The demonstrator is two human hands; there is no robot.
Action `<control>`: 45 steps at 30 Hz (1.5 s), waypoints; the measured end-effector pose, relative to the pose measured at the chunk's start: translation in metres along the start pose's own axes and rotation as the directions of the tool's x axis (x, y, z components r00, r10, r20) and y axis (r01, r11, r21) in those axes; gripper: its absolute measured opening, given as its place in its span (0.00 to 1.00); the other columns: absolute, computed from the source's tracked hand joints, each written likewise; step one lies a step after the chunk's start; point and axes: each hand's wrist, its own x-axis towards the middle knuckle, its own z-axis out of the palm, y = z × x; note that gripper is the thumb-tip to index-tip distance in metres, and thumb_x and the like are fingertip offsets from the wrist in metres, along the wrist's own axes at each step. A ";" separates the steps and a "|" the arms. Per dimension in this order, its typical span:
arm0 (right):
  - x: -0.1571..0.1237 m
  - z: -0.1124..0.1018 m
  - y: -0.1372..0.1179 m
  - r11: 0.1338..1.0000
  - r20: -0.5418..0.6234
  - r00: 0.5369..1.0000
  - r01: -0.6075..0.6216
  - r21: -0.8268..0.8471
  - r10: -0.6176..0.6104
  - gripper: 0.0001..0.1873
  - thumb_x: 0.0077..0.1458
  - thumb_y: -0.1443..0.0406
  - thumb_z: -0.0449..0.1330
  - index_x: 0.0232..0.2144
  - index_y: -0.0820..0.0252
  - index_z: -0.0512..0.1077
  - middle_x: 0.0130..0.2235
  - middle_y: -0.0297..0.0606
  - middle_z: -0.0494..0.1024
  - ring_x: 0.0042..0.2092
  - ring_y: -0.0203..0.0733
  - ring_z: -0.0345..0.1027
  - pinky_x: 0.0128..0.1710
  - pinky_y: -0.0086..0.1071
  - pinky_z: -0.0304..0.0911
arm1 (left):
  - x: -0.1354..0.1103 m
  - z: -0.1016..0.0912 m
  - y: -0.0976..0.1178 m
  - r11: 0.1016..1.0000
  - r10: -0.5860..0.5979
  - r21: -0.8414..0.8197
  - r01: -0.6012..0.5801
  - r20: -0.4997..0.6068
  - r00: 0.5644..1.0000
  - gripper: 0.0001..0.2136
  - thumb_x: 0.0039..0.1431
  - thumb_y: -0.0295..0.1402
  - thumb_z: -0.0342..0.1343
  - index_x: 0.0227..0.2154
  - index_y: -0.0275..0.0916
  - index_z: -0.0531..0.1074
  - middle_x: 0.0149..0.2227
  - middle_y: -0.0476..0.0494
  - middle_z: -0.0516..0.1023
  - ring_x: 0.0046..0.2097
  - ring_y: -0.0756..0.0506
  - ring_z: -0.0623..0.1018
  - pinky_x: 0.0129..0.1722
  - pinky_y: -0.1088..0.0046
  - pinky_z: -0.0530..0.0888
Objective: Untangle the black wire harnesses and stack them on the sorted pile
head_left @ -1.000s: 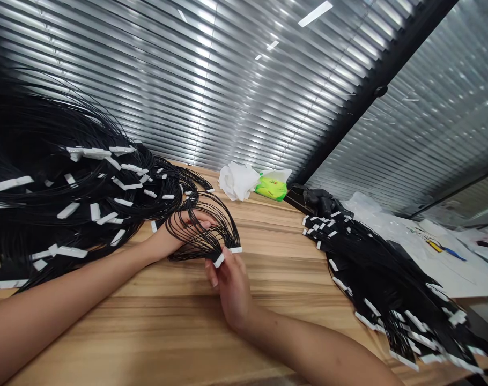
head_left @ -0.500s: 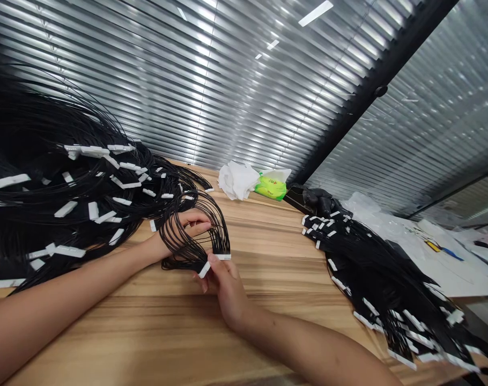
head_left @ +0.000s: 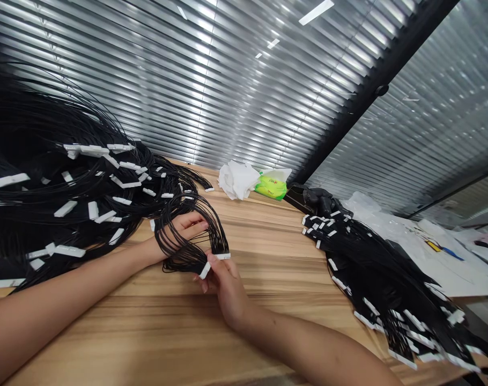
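My hands hold a small bundle of thin black wires (head_left: pixel 186 247) bent into loops above the wooden table. My left hand (head_left: pixel 177 234) has the looped wires wrapped across its fingers. My right hand (head_left: pixel 223 284) pinches a white plastic connector (head_left: pixel 205 270) at one end of the bundle. A second white connector (head_left: pixel 223 256) sits at the bundle's other end, just above my right fingertips. A large heap of black wires with white connectors (head_left: pixel 67 185) lies close to my left wrist.
Another black wire heap with white connectors (head_left: pixel 383 279) lies at the table's right. A white tissue (head_left: pixel 236 180) and a green packet (head_left: pixel 271 186) stand at the back. Beyond them are a dark glove-like object (head_left: pixel 322 201), clear plastic sheeting (head_left: pixel 368 209) and slatted blinds (head_left: pixel 228 80).
The bundle and both hands have shifted slightly left since the earliest frame. My right hand has turned the connector ends, and the wire loops now lie further over my left hand.
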 end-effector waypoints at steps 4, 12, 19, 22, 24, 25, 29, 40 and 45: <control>0.001 0.000 0.000 1.000 -0.011 1.000 -0.027 0.003 0.027 0.22 0.42 0.48 0.66 0.24 0.61 0.71 0.19 0.31 0.70 0.21 0.33 0.58 0.22 0.28 0.51 | -0.001 0.001 -0.002 0.995 0.060 0.071 -0.062 0.037 0.998 0.17 0.54 0.48 0.56 0.31 0.37 0.77 0.33 0.43 0.81 0.36 0.43 0.78 0.40 0.70 0.75; -0.001 0.001 -0.001 0.999 -0.018 0.999 -0.046 -0.007 0.046 0.21 0.43 0.48 0.65 0.24 0.61 0.71 0.19 0.31 0.70 0.21 0.33 0.59 0.22 0.28 0.51 | -0.006 0.000 -0.001 0.930 0.296 0.205 -0.305 0.075 0.952 0.12 0.60 0.38 0.54 0.28 0.38 0.79 0.31 0.44 0.81 0.35 0.47 0.77 0.41 0.71 0.73; 0.001 -0.002 0.001 0.999 0.103 0.995 0.009 -0.049 -0.004 0.23 0.47 0.46 0.62 0.23 0.60 0.71 0.20 0.33 0.71 0.22 0.34 0.58 0.22 0.29 0.52 | -0.013 0.004 0.008 0.879 0.390 0.272 -0.391 0.062 0.919 0.13 0.62 0.38 0.52 0.29 0.38 0.78 0.30 0.44 0.79 0.35 0.47 0.76 0.43 0.70 0.73; 0.001 -0.002 0.003 0.998 0.144 0.990 0.017 -0.063 -0.008 0.24 0.48 0.45 0.61 0.23 0.61 0.70 0.21 0.33 0.71 0.22 0.33 0.58 0.22 0.29 0.53 | -0.015 0.004 0.011 0.841 0.437 0.321 -0.435 0.070 0.897 0.13 0.63 0.36 0.51 0.30 0.37 0.78 0.33 0.43 0.80 0.38 0.47 0.76 0.43 0.70 0.72; 0.000 -0.002 0.003 0.998 0.130 0.992 0.005 -0.057 0.002 0.24 0.47 0.45 0.62 0.23 0.61 0.70 0.22 0.32 0.70 0.22 0.33 0.58 0.22 0.28 0.53 | -0.015 0.003 0.013 0.794 0.501 0.346 -0.501 0.096 0.860 0.12 0.63 0.33 0.52 0.29 0.36 0.77 0.34 0.42 0.80 0.39 0.47 0.76 0.43 0.71 0.72; 0.000 -0.002 0.003 0.999 0.111 0.994 0.002 -0.048 0.003 0.24 0.46 0.45 0.63 0.23 0.60 0.70 0.22 0.32 0.69 0.22 0.33 0.58 0.22 0.28 0.53 | -0.015 0.002 0.015 0.760 0.543 0.344 -0.551 0.128 0.830 0.11 0.63 0.32 0.51 0.29 0.36 0.77 0.34 0.42 0.80 0.39 0.47 0.76 0.43 0.70 0.71; -0.002 -0.001 0.002 1.000 0.032 0.999 -0.002 -0.014 0.003 0.23 0.40 0.46 0.68 0.23 0.59 0.70 0.22 0.30 0.67 0.23 0.33 0.57 0.20 0.27 0.54 | -0.011 -0.001 0.019 0.639 0.684 0.223 -0.736 0.272 0.677 0.09 0.60 0.25 0.52 0.31 0.37 0.77 0.31 0.44 0.80 0.36 0.48 0.77 0.42 0.70 0.71; 0.001 -0.006 0.007 0.999 0.043 0.998 -0.047 -0.003 0.047 0.22 0.42 0.48 0.67 0.21 0.59 0.69 0.20 0.30 0.68 0.21 0.33 0.59 0.22 0.30 0.55 | -0.010 0.002 0.021 0.507 0.742 0.427 -0.749 0.226 0.631 0.09 0.59 0.25 0.52 0.27 0.38 0.75 0.27 0.45 0.78 0.32 0.47 0.75 0.34 0.70 0.71; 0.001 -0.005 0.006 0.999 0.046 0.998 -0.037 0.002 0.037 0.21 0.41 0.49 0.67 0.21 0.60 0.69 0.20 0.30 0.68 0.21 0.33 0.58 0.23 0.30 0.54 | -0.010 0.002 0.018 0.492 0.756 0.433 -0.755 0.218 0.617 0.09 0.58 0.24 0.53 0.24 0.39 0.72 0.25 0.47 0.77 0.30 0.48 0.73 0.33 0.71 0.69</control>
